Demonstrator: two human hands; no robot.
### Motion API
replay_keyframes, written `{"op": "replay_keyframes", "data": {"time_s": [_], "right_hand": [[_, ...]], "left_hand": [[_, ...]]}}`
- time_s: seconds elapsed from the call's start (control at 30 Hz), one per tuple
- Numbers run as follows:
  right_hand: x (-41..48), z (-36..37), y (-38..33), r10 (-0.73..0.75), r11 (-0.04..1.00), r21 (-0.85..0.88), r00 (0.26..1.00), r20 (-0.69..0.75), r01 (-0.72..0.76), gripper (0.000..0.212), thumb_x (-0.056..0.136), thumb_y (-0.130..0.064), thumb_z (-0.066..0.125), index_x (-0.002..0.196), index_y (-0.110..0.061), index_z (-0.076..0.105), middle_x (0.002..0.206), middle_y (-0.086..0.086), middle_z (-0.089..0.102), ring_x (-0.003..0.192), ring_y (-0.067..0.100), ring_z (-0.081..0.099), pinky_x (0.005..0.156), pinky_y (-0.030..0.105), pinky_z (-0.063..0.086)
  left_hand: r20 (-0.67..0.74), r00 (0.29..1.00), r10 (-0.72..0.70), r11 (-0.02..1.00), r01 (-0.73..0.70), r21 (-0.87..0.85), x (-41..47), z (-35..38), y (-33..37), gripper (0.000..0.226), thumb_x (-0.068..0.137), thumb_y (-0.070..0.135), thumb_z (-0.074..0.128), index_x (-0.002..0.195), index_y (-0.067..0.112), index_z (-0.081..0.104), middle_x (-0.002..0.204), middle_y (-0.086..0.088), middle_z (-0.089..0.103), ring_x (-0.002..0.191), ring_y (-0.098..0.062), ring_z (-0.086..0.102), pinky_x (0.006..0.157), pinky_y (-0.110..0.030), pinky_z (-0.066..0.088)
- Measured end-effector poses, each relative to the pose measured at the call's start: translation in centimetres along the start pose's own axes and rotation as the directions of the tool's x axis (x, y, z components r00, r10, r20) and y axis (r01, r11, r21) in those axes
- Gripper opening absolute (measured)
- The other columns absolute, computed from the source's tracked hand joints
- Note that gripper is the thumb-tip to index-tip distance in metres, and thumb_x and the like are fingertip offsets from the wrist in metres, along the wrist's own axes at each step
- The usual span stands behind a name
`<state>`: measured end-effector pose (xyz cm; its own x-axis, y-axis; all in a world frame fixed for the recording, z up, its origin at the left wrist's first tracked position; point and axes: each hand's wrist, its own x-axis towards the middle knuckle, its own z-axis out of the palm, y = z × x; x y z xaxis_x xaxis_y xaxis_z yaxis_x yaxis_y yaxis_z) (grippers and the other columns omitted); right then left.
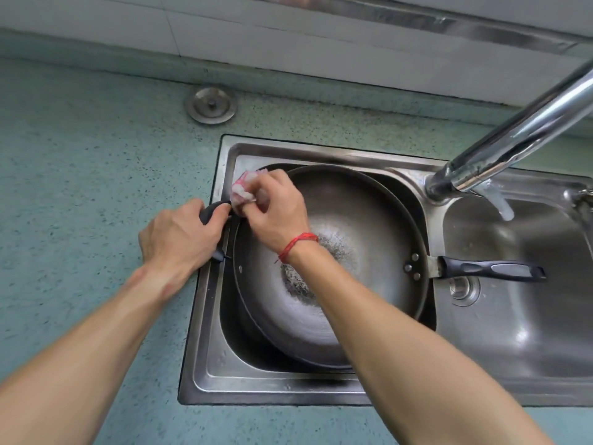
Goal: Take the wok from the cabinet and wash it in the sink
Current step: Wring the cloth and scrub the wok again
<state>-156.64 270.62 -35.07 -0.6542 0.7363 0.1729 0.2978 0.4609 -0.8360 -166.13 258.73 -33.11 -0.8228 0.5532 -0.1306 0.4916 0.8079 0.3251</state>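
You see a speckled teal counter [80, 175] with a round metal plug [210, 105] lying on it near the white tiled wall [288, 36]. At your right a chrome faucet [519, 133] slants down, water [500, 203] running from its spout. Well left of it shows a bunched pink-and-white cloth [243, 187].

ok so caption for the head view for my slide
The left hand grips the wok by its side handle while the right hand presses a pink cloth on its rim in the sink

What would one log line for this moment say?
left hand: grips black side handle | right hand: presses pink-white cloth to grey metal wok rim | chrome tap: running
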Motion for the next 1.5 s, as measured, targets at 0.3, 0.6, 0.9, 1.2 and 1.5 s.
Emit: {"op": "replay_keyframes", "data": {"time_s": [0.3,0.6,0.9,1.2,1.5], "right_hand": [[-1.3,-0.4,0.1,0.195,0.977,0.100,0.980,-0.051,-0.189,0.014,0.076,-0.012,0.073,0.087,-0.016,0.065,0.093,0.003,0.061,0.083,0.011,0.058,0.078,0.024,0.049],[-0.5,-0.2,0.2,-0.048,0.973,-0.229,0.998,-0.047,0.036,0.010,0.085,-0.033,0.065,0.092,-0.026,0.066,0.092,-0.008,0.061,0.076,0.016,0.060,0.063,0.036,0.051],[3.6,-2.9,4.3,-0.216,0.890,-0.412,0.976,0.002,0.198,0.021,0.090,-0.033,0.054,0.100,-0.018,0.065,0.102,0.000,0.063,0.088,0.027,0.060,0.061,0.043,0.053],[0.8,-2.1,5.2,-0.374,0.827,-0.357,0.899,0.229,0.435,0.011,0.085,-0.013,0.061,0.095,-0.017,0.061,0.105,0.001,0.060,0.083,0.027,0.055,0.058,0.041,0.051],[4.0,-5.7,5.8,-0.334,0.680,-0.631,0.924,0.187,0.373,0.005,0.084,-0.026,0.063,0.082,-0.023,0.066,0.089,-0.001,0.063,0.075,0.023,0.057,0.042,0.026,0.039]], "left_hand": [[0.030,0.999,-0.012,0.999,0.013,-0.045,-0.2,0.0,0.0,0.056,0.094,0.068,0.035,0.076,0.018,0.053,0.053,0.005,0.065,0.073,-0.029,0.053,0.067,-0.037,0.037],[0.008,1.000,-0.022,0.998,0.022,-0.053,-0.1,0.1,0.1,0.057,0.093,0.068,0.037,0.073,0.016,0.051,0.058,0.000,0.066,0.072,-0.030,0.051,0.067,-0.037,0.035],[0.003,1.000,-0.026,0.994,0.026,-0.106,-0.6,-0.4,0.6,0.052,0.097,0.062,0.039,0.073,0.017,0.052,0.037,0.010,0.056,0.059,-0.007,0.043,0.065,-0.034,0.031],[-0.017,0.999,-0.034,0.995,0.032,-0.092,-0.5,0.0,0.3,0.055,0.096,0.065,0.037,0.074,0.017,0.053,0.044,0.006,0.060,0.060,-0.014,0.046,0.067,-0.036,0.032],[0.001,1.000,-0.014,0.995,0.014,-0.103,-0.4,0.3,-0.2,0.059,0.095,0.071,0.031,0.074,0.020,0.052,0.044,0.009,0.062,0.066,-0.016,0.054,0.070,-0.038,0.042]]}}
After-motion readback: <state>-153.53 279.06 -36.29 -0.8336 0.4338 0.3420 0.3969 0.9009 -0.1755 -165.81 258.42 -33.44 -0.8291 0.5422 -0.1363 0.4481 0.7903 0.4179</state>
